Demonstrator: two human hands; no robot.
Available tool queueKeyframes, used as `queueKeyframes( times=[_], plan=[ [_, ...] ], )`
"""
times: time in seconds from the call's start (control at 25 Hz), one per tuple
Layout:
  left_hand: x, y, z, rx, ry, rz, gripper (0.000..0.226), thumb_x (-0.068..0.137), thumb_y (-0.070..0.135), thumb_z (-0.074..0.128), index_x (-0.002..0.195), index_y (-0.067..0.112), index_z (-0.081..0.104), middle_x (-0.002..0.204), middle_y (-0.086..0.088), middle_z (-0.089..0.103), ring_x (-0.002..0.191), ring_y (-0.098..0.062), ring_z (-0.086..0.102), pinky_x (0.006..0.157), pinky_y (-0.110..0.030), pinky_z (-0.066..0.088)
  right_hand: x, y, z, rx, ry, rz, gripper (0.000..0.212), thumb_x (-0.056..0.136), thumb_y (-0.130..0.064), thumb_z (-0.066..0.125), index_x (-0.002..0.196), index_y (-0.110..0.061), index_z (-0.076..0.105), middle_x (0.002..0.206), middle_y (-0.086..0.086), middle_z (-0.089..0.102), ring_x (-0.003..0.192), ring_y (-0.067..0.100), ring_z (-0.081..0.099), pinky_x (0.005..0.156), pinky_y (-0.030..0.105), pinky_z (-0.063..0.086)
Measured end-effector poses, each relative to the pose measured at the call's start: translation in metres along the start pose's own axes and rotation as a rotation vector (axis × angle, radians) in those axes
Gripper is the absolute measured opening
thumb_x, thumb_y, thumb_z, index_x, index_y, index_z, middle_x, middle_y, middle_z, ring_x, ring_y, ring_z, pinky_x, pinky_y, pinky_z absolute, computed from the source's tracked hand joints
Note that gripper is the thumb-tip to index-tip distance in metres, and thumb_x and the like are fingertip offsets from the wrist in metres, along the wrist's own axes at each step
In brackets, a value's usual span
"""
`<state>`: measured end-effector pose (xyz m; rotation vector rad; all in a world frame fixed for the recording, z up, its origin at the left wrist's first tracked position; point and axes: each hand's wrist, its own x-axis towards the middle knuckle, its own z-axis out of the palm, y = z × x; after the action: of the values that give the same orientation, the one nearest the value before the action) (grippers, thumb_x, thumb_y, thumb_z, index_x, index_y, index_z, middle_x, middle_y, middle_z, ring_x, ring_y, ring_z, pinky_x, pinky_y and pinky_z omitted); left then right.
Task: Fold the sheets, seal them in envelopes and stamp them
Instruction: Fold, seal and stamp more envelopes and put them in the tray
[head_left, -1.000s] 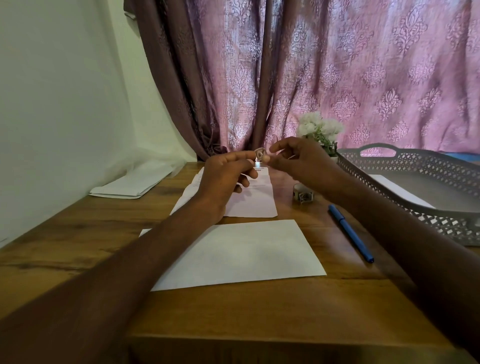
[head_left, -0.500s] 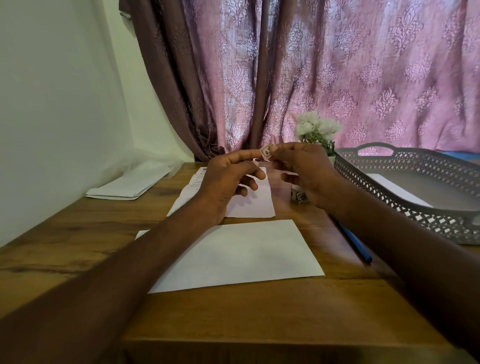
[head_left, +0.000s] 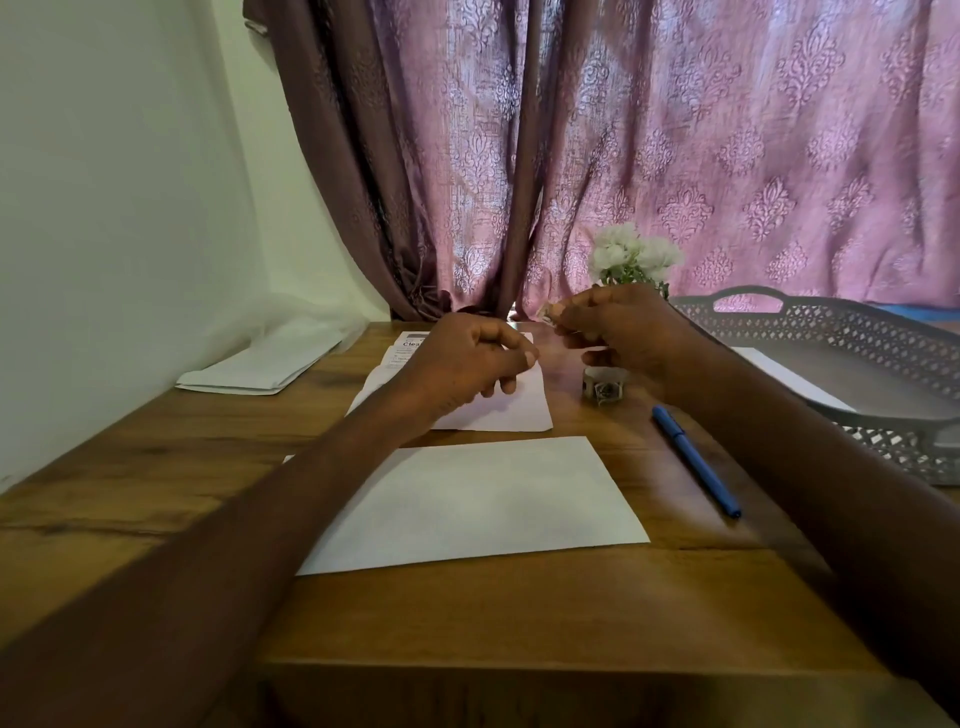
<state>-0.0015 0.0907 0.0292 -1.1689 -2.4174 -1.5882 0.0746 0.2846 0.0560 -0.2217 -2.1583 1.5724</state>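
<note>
Head view: right hand (head_left: 618, 325) is raised above the table's (head_left: 467, 623) far middle, thumb and fingertips pinched together on a small stamp (head_left: 551, 312) that pokes out on the hand's left side. Left hand (head_left: 467, 358) hovers just left of it, fingers curled; whether it holds anything I cannot tell, maybe a scrap of backing, too small to read.

Envelope (head_left: 478, 499) lies flat on the near-middle table, long axis running left-right, plain face up. It sits near and slightly left of the pinched stamp, below both hands. Right hand is the one carrying the stamp, so it is better placed for a corner at the envelope's far right, which lies almost straight toward the viewer from the grip.

Stamp roll (head_left: 602, 387) stands on the table just under the right hand, beside a printed sheet (head_left: 509, 410) under the left hand. Blue pen (head_left: 696, 460) lies right of the envelope, angled near-far. Grey tray (head_left: 857, 358) at far right holds a white paper. More envelopes (head_left: 260, 366) lie stacked at far left by the wall.

Judgement: stamping step, stamp not yet on the envelope.
</note>
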Motion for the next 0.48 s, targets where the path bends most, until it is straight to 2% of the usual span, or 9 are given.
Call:
queueKeyframes(
  times=[0.08,0.16,0.24,0.36,0.48],
  plan=[
    [-0.001,0.003,-0.006,0.086,-0.171,0.017,0.009,0.092,0.017,0.079,0.099,0.017,0.084,0.086,0.004,0.080,0.068,-0.003,0.069,0.060,-0.013,0.050,-0.007,-0.009,-0.008,-0.182,-0.072,-0.050,0.010,0.089,-0.023,0.080,0.090,-0.013,0.079,0.081,0.001,0.079,0.072,0.008,0.071,0.064,0.026,0.057],
    [-0.003,0.004,-0.011,0.156,-0.350,-0.004,0.011,0.090,0.020,0.081,0.100,0.021,0.085,0.095,0.009,0.081,0.083,-0.002,0.071,0.074,-0.014,0.051,-0.016,-0.016,-0.015,-0.323,-0.175,-0.087,0.007,0.086,-0.019,0.082,0.088,-0.013,0.080,0.075,0.000,0.078,0.067,0.006,0.070,0.062,0.024,0.058],
    [-0.005,0.002,-0.014,0.241,-0.466,-0.001,0.011,0.088,0.026,0.083,0.099,0.027,0.084,0.094,0.011,0.080,0.084,-0.002,0.069,0.076,-0.018,0.050,-0.026,-0.017,-0.021,-0.420,-0.298,-0.101,0.005,0.085,-0.015,0.083,0.089,-0.012,0.082,0.074,0.001,0.078,0.063,0.004,0.068,0.059,0.021,0.057],
    [-0.008,0.000,-0.011,0.278,-0.545,-0.005,0.015,0.085,0.034,0.086,0.100,0.033,0.083,0.094,0.005,0.077,0.084,-0.008,0.065,0.083,-0.033,0.049,-0.038,-0.010,-0.027,-0.553,-0.430,-0.089,0.009,0.083,-0.015,0.084,0.091,-0.014,0.085,0.079,0.006,0.079,0.063,0.007,0.064,0.054,0.021,0.052],
    [-0.009,0.001,-0.009,0.270,-0.568,-0.020,0.016,0.084,0.034,0.086,0.100,0.032,0.083,0.091,0.014,0.076,0.078,0.005,0.063,0.083,-0.029,0.046,-0.039,-0.003,-0.028,-0.643,-0.501,-0.040,0.010,0.083,-0.015,0.083,0.092,-0.019,0.085,0.080,0.001,0.080,0.064,0.006,0.064,0.055,0.023,0.046]
  ],
)
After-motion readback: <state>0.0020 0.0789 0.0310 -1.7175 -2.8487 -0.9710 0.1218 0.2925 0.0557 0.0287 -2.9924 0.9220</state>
